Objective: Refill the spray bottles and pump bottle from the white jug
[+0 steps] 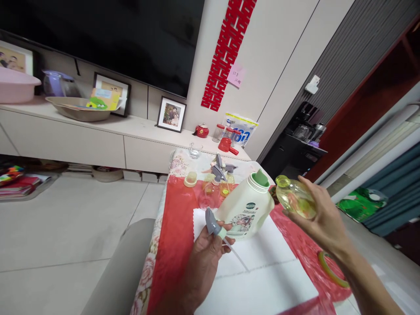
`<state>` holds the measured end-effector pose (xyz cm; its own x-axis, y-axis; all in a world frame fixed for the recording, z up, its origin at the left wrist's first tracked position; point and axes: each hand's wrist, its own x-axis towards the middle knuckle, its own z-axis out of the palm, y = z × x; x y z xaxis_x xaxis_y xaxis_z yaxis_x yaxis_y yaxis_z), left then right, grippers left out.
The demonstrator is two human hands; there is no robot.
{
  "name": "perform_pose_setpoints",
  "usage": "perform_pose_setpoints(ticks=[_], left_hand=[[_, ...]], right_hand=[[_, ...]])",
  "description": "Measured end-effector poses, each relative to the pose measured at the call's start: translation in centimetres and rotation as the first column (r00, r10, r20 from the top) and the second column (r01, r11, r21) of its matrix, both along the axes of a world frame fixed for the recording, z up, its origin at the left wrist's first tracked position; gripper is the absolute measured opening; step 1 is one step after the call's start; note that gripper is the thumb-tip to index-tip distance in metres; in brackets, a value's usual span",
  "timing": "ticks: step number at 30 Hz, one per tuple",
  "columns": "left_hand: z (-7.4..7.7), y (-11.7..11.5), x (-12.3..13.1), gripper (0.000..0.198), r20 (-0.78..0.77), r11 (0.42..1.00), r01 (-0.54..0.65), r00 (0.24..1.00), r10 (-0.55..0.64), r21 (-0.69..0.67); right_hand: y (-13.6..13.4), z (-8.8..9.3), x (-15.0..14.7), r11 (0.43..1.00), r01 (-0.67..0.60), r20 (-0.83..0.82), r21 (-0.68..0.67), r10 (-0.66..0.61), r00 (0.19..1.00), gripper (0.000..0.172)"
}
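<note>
My left hand (205,262) is closed around a grey spray nozzle (214,222), whose thin dip tube slants down to the right over white paper (256,271). In my right hand (323,214) is a clear yellowish bottle (292,197), tilted with its open neck toward a large detergent jug (246,210); a gap shows between neck and jug. The jug stands uncapped on the paper, with a green spout inside its mouth. Behind it are several spray bottles (211,192) with grey trigger heads.
A red sheet (177,218) covers the floral-cloth table, where a roll of tape (333,269) lies at right. A pale cabinet (141,138) runs behind, holding a picture frame (171,114), a red pot (201,130) and a detergent bag (242,129). My knee (131,258) is at left.
</note>
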<state>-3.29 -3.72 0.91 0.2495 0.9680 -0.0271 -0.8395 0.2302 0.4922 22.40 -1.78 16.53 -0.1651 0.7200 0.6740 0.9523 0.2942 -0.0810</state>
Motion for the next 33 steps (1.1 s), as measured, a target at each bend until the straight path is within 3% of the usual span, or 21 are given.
perform_pose_setpoints(ticks=[7,15,33], left_hand=[[0.3,0.1,-0.2,0.038,0.003,0.997,0.003,1.000,-0.003,-0.080],[0.4,0.1,-0.3,0.041,0.049,0.993,0.022,0.999,-0.016,-0.118],[0.4,0.1,-0.3,0.038,0.079,0.989,0.031,0.997,-0.020,-0.144]], right_hand=[[2.3,4.0,-0.7,0.993,-0.118,0.336,-0.027,0.121,0.934,0.069],[4.0,7.5,-1.5,0.978,-0.194,0.649,-0.075,0.195,0.735,0.062],[4.3,10.4,-4.4,0.983,-0.185,0.893,-0.004,0.086,0.442,0.054]])
